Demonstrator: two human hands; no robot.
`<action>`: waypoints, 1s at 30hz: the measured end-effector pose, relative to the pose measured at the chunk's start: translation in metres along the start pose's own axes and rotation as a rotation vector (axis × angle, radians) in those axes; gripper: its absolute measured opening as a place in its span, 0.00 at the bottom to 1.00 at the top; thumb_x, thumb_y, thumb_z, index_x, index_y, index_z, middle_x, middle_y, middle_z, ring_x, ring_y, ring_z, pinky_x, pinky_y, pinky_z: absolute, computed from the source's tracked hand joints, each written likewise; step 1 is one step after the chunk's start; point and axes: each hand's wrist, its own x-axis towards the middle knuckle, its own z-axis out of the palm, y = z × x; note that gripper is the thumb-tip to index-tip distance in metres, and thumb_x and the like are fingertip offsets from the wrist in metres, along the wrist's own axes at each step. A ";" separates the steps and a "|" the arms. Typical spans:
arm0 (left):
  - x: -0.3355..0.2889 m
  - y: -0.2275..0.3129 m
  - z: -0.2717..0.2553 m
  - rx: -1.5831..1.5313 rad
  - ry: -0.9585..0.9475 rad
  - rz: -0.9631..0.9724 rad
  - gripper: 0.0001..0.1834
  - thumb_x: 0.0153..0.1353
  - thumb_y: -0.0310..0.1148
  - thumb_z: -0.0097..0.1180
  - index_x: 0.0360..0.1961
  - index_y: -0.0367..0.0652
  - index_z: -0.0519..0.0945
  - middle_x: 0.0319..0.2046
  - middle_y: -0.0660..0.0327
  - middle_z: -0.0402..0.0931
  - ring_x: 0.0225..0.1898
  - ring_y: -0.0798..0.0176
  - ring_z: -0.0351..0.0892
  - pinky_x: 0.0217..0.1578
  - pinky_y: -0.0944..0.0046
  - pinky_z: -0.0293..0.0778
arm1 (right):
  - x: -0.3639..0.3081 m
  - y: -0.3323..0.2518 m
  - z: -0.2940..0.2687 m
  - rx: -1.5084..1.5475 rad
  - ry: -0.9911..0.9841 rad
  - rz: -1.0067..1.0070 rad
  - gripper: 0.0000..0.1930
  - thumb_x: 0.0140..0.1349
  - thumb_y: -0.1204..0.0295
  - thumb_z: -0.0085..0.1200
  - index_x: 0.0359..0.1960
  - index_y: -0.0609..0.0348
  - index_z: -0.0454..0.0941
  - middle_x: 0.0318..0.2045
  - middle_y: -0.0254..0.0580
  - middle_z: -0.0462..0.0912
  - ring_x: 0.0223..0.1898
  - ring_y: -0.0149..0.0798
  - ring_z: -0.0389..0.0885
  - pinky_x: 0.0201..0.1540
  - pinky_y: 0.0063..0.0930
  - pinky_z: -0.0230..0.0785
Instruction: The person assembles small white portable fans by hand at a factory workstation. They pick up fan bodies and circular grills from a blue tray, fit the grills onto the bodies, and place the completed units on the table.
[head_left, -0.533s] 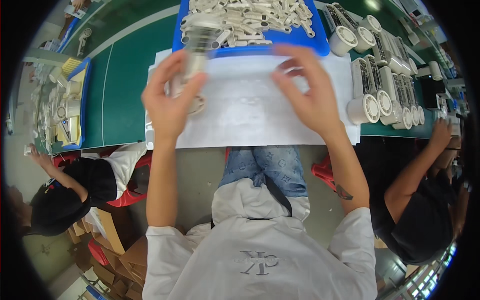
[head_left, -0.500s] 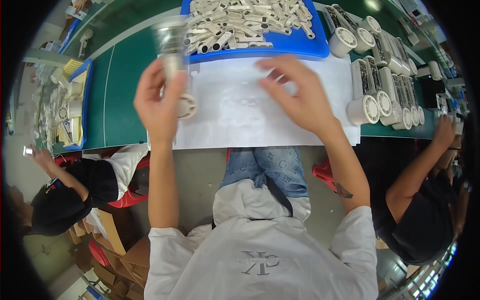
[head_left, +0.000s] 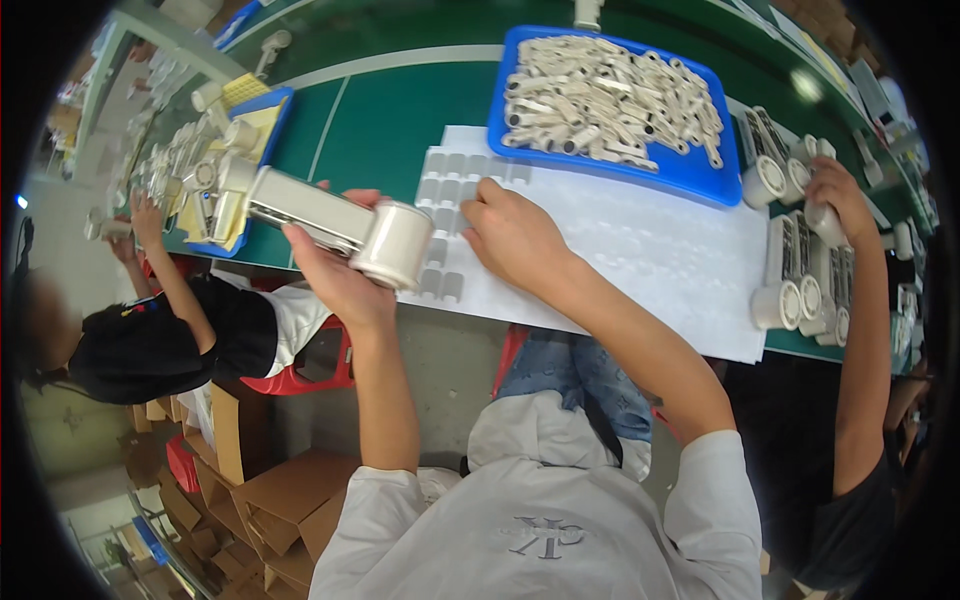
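Currently, a white plastic device with a long flat body and a cylindrical end [head_left: 335, 218] is held above the table's near edge by the left hand [head_left: 345, 285], its fingers clamped around the body beside the cylinder. By the right hand [head_left: 515, 238], curled with thumb and fingertips close together, the left part of the white paper sheets [head_left: 620, 255] is reached, beside rows of small grey rounded pads [head_left: 431, 283]; whether one is pinched cannot be told. Beyond, small off-white elongated parts [head_left: 600, 100] are heaped in a blue plastic tray [head_left: 692, 178].
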 end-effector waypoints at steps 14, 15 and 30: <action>-0.018 0.006 0.006 -0.057 -0.335 0.042 0.32 0.67 0.50 0.36 0.61 0.34 0.56 0.33 0.45 0.75 0.38 0.47 0.78 0.41 0.43 0.78 | -0.005 -0.009 0.014 -0.044 0.103 0.034 0.06 0.53 0.78 0.56 0.32 0.64 0.78 0.32 0.49 0.74 0.34 0.50 0.78 0.35 0.41 0.72; -0.019 0.006 0.005 -0.057 -0.330 0.045 0.32 0.67 0.50 0.35 0.61 0.33 0.56 0.33 0.45 0.75 0.38 0.47 0.78 0.41 0.43 0.78 | -0.006 -0.008 0.015 -0.039 0.113 0.031 0.06 0.53 0.78 0.56 0.33 0.64 0.78 0.32 0.49 0.74 0.34 0.50 0.78 0.35 0.42 0.72; -0.037 0.007 0.050 0.335 -0.489 0.049 0.15 0.49 0.21 0.69 0.36 0.38 0.76 0.33 0.59 0.80 0.35 0.68 0.78 0.37 0.68 0.74 | -0.059 -0.004 -0.104 1.082 0.555 0.262 0.07 0.57 0.82 0.61 0.36 0.62 0.77 0.32 0.33 0.78 0.39 0.26 0.76 0.43 0.19 0.69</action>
